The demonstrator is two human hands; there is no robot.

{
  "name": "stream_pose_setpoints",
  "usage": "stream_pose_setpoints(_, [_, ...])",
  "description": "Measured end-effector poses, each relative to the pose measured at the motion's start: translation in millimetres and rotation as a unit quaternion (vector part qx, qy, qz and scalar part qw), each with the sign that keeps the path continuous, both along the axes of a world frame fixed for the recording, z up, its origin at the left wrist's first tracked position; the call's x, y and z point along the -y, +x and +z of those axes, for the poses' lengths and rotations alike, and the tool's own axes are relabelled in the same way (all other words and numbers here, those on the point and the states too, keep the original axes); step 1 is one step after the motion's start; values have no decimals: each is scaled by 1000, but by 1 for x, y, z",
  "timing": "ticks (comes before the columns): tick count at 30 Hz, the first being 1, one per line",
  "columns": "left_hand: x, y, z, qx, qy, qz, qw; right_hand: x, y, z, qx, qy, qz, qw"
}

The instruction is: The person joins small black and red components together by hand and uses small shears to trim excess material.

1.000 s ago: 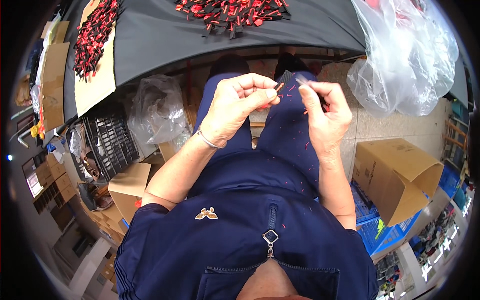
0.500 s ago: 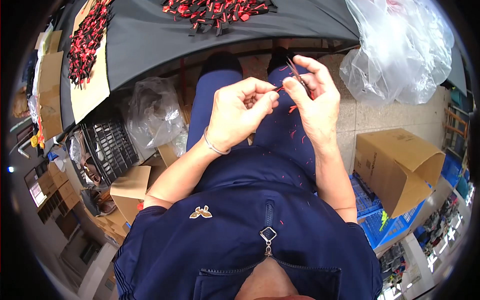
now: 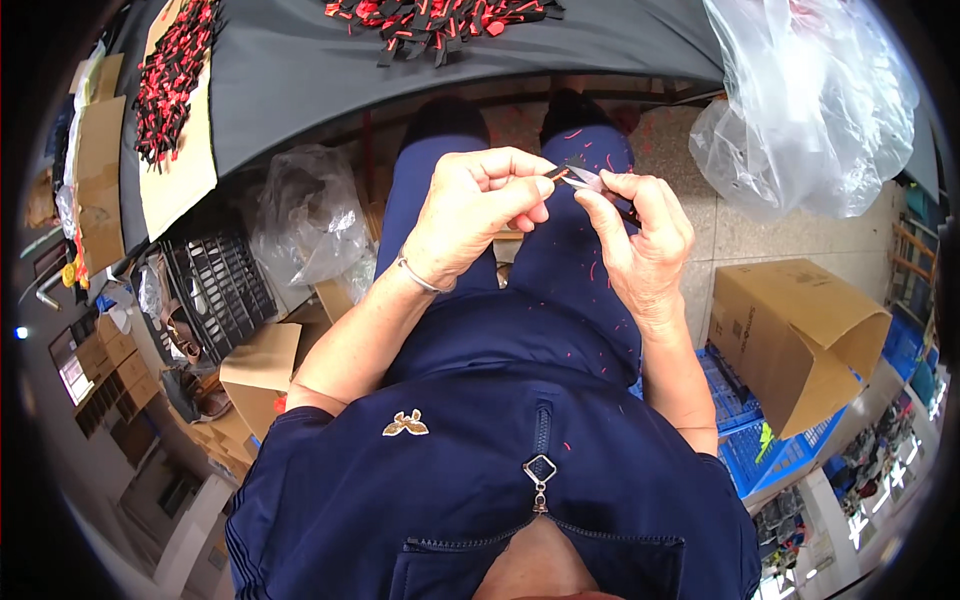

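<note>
Above my lap, my left hand (image 3: 478, 208) pinches a small black fabric piece with a bit of red (image 3: 557, 173) between thumb and fingertips. My right hand (image 3: 645, 222) is closed around small thread snips (image 3: 585, 179), whose blades point left and are parted at the tip of the piece. The snips' handles are mostly hidden in my palm. Red thread scraps (image 3: 592, 270) are scattered over my dark blue trousers. On the black-covered table ahead lies a pile of similar black and red pieces (image 3: 440, 28).
Another heap of black and red pieces (image 3: 178, 85) lies on a cardboard sheet (image 3: 190, 190) at the left. Clear plastic bags hang at the right (image 3: 800, 110) and stand at the left (image 3: 310, 215). An open carton (image 3: 770, 320) rests on a blue crate (image 3: 745, 445) beside me.
The snips have swung from pointing up and away to pointing left, with their blades now parted at the piece. My right hand has moved slightly right and lower.
</note>
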State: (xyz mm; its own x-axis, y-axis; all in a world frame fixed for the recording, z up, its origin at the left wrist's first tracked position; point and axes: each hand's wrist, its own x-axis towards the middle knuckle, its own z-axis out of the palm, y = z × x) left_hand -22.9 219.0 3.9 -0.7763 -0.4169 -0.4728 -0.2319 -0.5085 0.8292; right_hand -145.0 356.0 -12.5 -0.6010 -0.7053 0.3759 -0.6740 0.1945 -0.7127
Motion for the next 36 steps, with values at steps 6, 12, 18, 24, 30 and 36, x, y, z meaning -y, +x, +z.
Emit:
stream_pose_setpoints(6, [2, -4, 6, 34, -48, -26, 998, -3, 0, -10, 131, -19, -6, 991])
stream_pose_setpoints(12, [-1, -7, 2, 51, -43, -32, 997, -2, -2, -7, 52, 7, 4, 999])
stream_pose_setpoints(18, [-1, -12, -1, 48, -40, -44, 997, -3, -4, -6, 238, -17, -28, 971])
stream_pose_setpoints(24, [8, 0, -1, 17, -18, -22, 999, 8, -5, -2, 163, 3, 0, 987])
stream_pose_setpoints(30, [89, 36, 31, 16, -233, 143, 962, 7, -4, -9, 350, -9, -50, 935])
stream_pose_setpoints(36, [258, 120, 49, 154, -705, 358, 593, 13, 2, -8, 373, -16, -47, 926])
